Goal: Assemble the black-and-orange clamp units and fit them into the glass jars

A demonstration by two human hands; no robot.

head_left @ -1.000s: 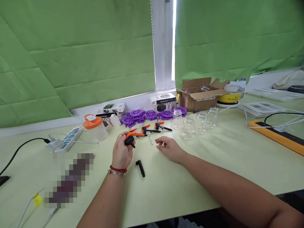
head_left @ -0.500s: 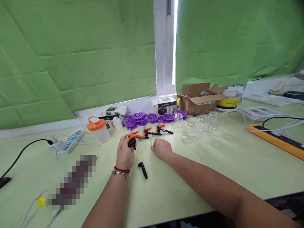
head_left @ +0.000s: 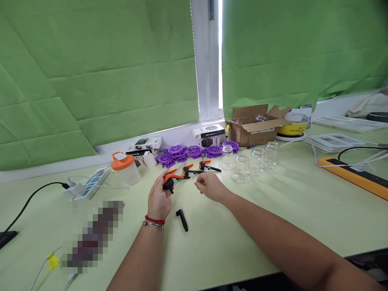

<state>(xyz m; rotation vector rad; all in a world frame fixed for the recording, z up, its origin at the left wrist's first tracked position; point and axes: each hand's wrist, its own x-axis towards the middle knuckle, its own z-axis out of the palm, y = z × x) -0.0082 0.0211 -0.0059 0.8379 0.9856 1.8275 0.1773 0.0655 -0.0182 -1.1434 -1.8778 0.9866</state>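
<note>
My left hand point(head_left: 159, 198) is closed around an orange-and-black plastic part point(head_left: 168, 181) with a thin metal rod sticking up from it. To its right, my right hand point(head_left: 210, 186) pinches a small, thin, pale piece point(head_left: 194, 185) just above the table; its exact kind is too small to tell. Between my forearms lies a black L-shaped handle point(head_left: 182, 220). Just beyond my hands rest two similar orange-and-black parts, one in the middle point(head_left: 188, 170) and one further right point(head_left: 206, 165), each with a black arm.
Several purple round plastic pieces point(head_left: 194, 152) lie at the back. Upside-down clear glass jars point(head_left: 241, 169) stand to the right, before an open cardboard box point(head_left: 254, 133). On the left are an orange-lidded cup point(head_left: 124, 165), a power strip point(head_left: 95, 182) and cables.
My right hand has turned slightly, so its pinching fingertips now show more. The thin piece shows less than before. The left hand still holds the orange-and-black part in nearly the same place.
</note>
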